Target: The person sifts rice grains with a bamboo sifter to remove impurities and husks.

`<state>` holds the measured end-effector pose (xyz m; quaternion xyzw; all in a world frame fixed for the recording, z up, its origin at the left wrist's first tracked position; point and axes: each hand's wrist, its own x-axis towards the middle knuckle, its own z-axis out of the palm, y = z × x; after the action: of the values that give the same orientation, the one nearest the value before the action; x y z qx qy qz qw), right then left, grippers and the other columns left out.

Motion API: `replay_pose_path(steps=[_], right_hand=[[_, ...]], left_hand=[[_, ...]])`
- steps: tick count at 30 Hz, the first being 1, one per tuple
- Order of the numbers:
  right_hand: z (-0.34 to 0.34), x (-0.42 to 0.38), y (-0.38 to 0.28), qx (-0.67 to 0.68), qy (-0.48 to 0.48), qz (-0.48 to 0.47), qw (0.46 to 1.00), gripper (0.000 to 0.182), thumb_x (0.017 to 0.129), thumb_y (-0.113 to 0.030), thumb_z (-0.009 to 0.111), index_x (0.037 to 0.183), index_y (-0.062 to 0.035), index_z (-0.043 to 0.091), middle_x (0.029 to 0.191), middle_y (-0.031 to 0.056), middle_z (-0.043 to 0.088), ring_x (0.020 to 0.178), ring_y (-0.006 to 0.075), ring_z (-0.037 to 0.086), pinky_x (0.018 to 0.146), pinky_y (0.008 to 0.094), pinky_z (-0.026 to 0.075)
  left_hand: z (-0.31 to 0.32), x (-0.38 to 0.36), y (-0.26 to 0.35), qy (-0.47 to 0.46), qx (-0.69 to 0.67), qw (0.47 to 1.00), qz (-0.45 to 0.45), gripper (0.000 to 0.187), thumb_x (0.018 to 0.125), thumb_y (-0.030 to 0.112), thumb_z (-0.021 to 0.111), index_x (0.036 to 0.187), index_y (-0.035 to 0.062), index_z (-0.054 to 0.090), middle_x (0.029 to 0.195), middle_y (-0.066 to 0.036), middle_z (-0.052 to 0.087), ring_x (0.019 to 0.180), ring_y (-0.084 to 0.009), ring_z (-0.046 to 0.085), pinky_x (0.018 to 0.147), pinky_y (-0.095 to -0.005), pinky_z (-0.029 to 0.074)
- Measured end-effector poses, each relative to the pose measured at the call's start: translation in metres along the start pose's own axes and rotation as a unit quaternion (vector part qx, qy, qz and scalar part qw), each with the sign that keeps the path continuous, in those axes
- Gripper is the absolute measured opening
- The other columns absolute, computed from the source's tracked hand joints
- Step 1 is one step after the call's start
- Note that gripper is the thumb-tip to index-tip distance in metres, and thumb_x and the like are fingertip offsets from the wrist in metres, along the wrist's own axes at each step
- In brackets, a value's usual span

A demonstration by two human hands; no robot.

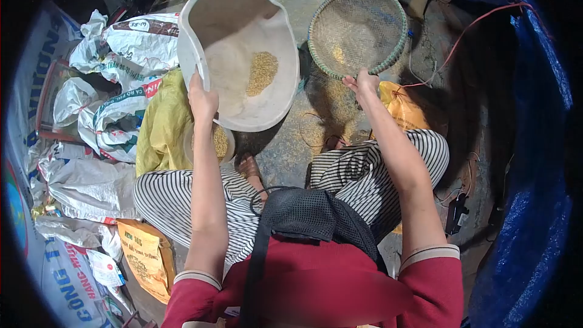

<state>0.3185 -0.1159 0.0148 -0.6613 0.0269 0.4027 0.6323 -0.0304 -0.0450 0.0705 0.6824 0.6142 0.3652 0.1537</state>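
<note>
My left hand [203, 98] grips the near left rim of a large pale basin [234, 85], which is tilted. A small heap of yellowish grain [263, 73] lies inside it. My right hand [363, 85] holds the near edge of a round mesh sieve [358, 27] with a green woven rim. A few pale grains show on the mesh near that edge. Below the basin, partly behind my left forearm, is a smaller bowl of grain [220, 141].
White printed sacks [143, 42] and a yellow-green sack [164, 121] lie on the left. An orange bag [404, 109] is beyond my right knee. Grain is scattered over the floor [285, 161]. Red wire [452, 54] and blue sheeting [528, 206] are on the right.
</note>
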Motion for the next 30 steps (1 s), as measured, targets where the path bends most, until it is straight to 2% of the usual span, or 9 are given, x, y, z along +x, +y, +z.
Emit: replay_pose_path(steps=[1, 3, 6, 9, 11, 12, 14, 19, 30], right_hand=[[0.000, 0.002, 0.002, -0.003, -0.002, 0.000, 1.000, 0.039, 0.082, -0.013, 0.040, 0.107, 0.0135, 0.024, 0.088, 0.0250, 0.049, 0.056, 0.0262, 0.059, 0.050, 0.0359, 0.055], [-0.002, 0.009, 0.008, 0.038, 0.018, 0.001, 0.999, 0.041, 0.084, -0.015, 0.042, 0.109, 0.0118, 0.023, 0.091, 0.0262, 0.048, 0.052, 0.0266, 0.058, 0.041, 0.0347, 0.052], [-0.006, 0.017, 0.013, 0.022, 0.022, 0.011, 0.999, 0.043, 0.084, -0.015, 0.042, 0.110, 0.0113, 0.022, 0.092, 0.0266, 0.047, 0.054, 0.0273, 0.058, 0.041, 0.0352, 0.052], [-0.011, 0.023, 0.017, 0.020, 0.030, 0.029, 0.999, 0.045, 0.083, -0.015, 0.043, 0.112, 0.0102, 0.021, 0.093, 0.0261, 0.047, 0.055, 0.0279, 0.059, 0.043, 0.0354, 0.053], [-0.013, 0.025, 0.022, 0.008, 0.037, 0.017, 0.999, 0.041, 0.083, -0.015, 0.042, 0.108, 0.0119, 0.025, 0.090, 0.0244, 0.048, 0.056, 0.0269, 0.059, 0.047, 0.0359, 0.054], [-0.015, 0.026, 0.024, -0.002, 0.046, 0.008, 0.999, 0.037, 0.083, -0.015, 0.041, 0.104, 0.0135, 0.029, 0.087, 0.0227, 0.050, 0.056, 0.0258, 0.059, 0.051, 0.0363, 0.055], [-0.018, 0.028, 0.029, -0.009, 0.043, 0.002, 0.999, 0.037, 0.083, -0.015, 0.041, 0.104, 0.0131, 0.029, 0.087, 0.0224, 0.050, 0.056, 0.0254, 0.058, 0.051, 0.0366, 0.055], [-0.021, 0.030, 0.032, -0.030, 0.032, 0.021, 0.999, 0.035, 0.084, -0.015, 0.041, 0.103, 0.0124, 0.030, 0.087, 0.0211, 0.049, 0.054, 0.0244, 0.057, 0.051, 0.0376, 0.054], [-0.013, 0.006, 0.022, -0.052, 0.017, 0.028, 0.998, 0.040, 0.082, -0.011, 0.042, 0.110, 0.0096, 0.023, 0.091, 0.0213, 0.047, 0.054, 0.0232, 0.057, 0.053, 0.0381, 0.055]], left_hand=[[-0.001, 0.000, -0.001, 0.002, 0.003, 1.000, 0.004, 0.054, 0.062, -0.004, 0.047, 0.115, 0.0004, 0.042, 0.105, -0.023, 0.050, 0.101, -0.0362, 0.046, 0.086, -0.0383, 0.036], [-0.002, 0.001, -0.005, 0.007, 0.006, 1.000, 0.006, 0.052, 0.062, -0.003, 0.048, 0.114, 0.0003, 0.043, 0.104, -0.023, 0.050, 0.100, -0.0364, 0.047, 0.086, -0.0386, 0.036], [0.000, 0.001, -0.013, 0.030, 0.016, 0.998, 0.048, 0.053, 0.061, -0.003, 0.048, 0.114, 0.0006, 0.044, 0.101, -0.023, 0.051, 0.097, -0.0363, 0.048, 0.082, -0.0397, 0.038], [0.001, -0.001, -0.015, 0.091, 0.103, 0.987, 0.080, 0.045, 0.061, -0.002, 0.050, 0.106, -0.0005, 0.048, 0.098, -0.024, 0.051, 0.093, -0.0357, 0.049, 0.078, -0.0404, 0.039], [0.000, -0.003, -0.012, 0.154, 0.090, 0.984, 0.001, 0.035, 0.060, 0.001, 0.052, 0.094, -0.0014, 0.050, 0.090, -0.023, 0.054, 0.085, -0.0353, 0.052, 0.074, -0.0400, 0.040], [-0.002, -0.004, -0.011, 0.155, 0.088, 0.984, 0.001, 0.035, 0.060, 0.001, 0.052, 0.094, -0.0014, 0.050, 0.090, -0.023, 0.054, 0.085, -0.0353, 0.052, 0.074, -0.0400, 0.040], [-0.009, -0.003, -0.012, 0.089, 0.065, 0.989, -0.094, 0.026, 0.058, 0.004, 0.055, 0.082, -0.0024, 0.050, 0.080, -0.021, 0.056, 0.079, -0.0358, 0.054, 0.071, -0.0389, 0.041], [-0.007, -0.005, -0.031, 0.115, -0.005, 0.988, -0.101, 0.026, 0.056, 0.005, 0.055, 0.080, -0.0048, 0.052, 0.075, -0.020, 0.058, 0.074, -0.0349, 0.056, 0.069, -0.0370, 0.042], [-0.011, -0.008, -0.013, 0.126, -0.051, 0.986, -0.098, 0.026, 0.057, 0.005, 0.055, 0.081, -0.0040, 0.055, 0.072, -0.018, 0.059, 0.071, -0.0297, 0.058, 0.067, -0.0333, 0.043]])
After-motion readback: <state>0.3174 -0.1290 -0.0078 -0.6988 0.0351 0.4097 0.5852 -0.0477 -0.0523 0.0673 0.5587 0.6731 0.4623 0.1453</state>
